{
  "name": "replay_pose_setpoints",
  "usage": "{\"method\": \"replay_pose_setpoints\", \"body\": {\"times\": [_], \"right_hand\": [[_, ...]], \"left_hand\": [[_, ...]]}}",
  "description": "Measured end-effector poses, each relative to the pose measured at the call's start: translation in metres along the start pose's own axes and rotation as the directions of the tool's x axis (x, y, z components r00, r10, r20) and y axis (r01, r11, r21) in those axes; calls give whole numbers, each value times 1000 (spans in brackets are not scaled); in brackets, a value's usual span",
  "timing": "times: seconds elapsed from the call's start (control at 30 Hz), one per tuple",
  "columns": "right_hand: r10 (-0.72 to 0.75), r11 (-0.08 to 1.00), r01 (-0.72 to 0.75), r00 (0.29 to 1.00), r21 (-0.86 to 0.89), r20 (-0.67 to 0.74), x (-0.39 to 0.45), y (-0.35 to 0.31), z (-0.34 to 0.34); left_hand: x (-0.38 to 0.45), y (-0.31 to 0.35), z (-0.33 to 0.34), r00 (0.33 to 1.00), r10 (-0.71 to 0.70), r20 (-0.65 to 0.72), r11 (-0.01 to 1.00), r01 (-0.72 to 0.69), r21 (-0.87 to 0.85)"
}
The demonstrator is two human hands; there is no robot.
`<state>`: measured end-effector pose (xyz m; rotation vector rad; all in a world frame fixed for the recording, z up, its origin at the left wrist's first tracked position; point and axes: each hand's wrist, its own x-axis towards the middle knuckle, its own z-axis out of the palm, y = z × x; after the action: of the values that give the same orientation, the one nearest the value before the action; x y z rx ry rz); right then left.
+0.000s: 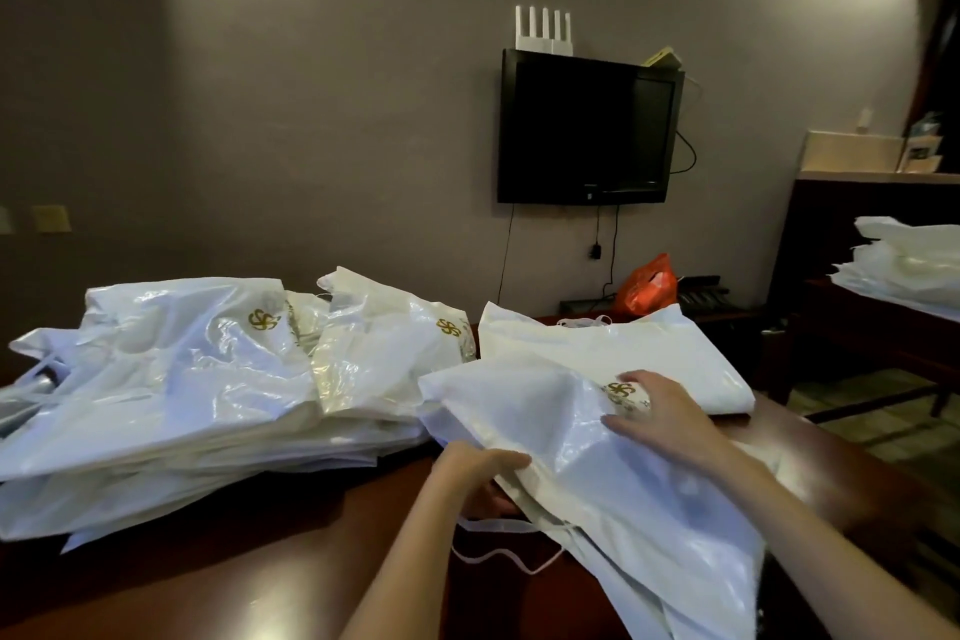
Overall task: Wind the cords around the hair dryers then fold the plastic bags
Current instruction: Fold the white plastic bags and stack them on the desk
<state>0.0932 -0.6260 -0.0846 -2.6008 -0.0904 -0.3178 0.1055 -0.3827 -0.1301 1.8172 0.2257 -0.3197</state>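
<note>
Plastic bags, white and glossy with a gold pinwheel logo, cover the dark wooden worktop point(270, 551), and no hair dryer is in sight. At the worktop's left edge a loose heap of unfolded bags point(156, 379) slumps in crumpled layers, with a second bunched bag point(389, 353) leaning against its right side. To the right of these, toward the far edge, a flattened bag point(597, 343) lies smooth, its thin drawstring loops at the top.

Nearer the front edge, the bag being worked point(597, 473) drapes toward the person, its white ribbon handles point(498, 543) trailing onto the wood. The film looks very light, limp and slippery; it is likely to slide on the polished wood and spring out of a crease unless pressed flat, so the edges and corners are the sensible places to take hold.

The left hand point(478, 476) takes the bag at its left edge, its grip closed in a pinch with the thumb on top of the film and the fingers tucked beneath. The right hand point(660, 418) lies flat on top of the bag near the logo, fingers fairly straight and spread, its grip open and only pressing the plastic down.

Beyond the worktop's right edge, more white bags point(909, 265) are stacked on a separate dark table. A black television point(587, 130) hangs on the grey wall behind, and an orange bag point(649, 288) sits below it.
</note>
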Motion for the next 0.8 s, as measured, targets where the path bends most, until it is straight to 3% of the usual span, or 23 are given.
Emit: {"method": "replay_pose_setpoints", "body": {"times": [0.1, 0.2, 0.27, 0.4, 0.5, 0.67, 0.8], "right_hand": [[294, 953, -300, 903, -29, 313, 13, 19, -17], [220, 929, -338, 832, 152, 510, 14, 21, -24], [158, 881, -379, 800, 283, 579, 15, 21, -24], [135, 792, -438, 806, 426, 577, 9, 22, -20], [89, 765, -408, 833, 498, 545, 4, 19, -18], [133, 708, -340, 925, 619, 355, -2, -17, -15], [140, 690, -288, 953, 664, 267, 30, -69, 0]], "left_hand": [[4, 0, 3, 995, -34, 90, 999, 36, -16], [4, 5, 12, 993, 26, 111, 996, -17, -89], [6, 6, 19, 989, 5, 146, 978, 25, -206], [-3, 10, 28, 954, -1, 301, 909, 127, -398], [-14, 18, 35, 946, 21, 323, 875, 139, -464], [-22, 51, 7, 949, 198, 247, 867, -52, -495], [-14, 91, -64, 939, 303, 163, 894, -221, -390]]}}
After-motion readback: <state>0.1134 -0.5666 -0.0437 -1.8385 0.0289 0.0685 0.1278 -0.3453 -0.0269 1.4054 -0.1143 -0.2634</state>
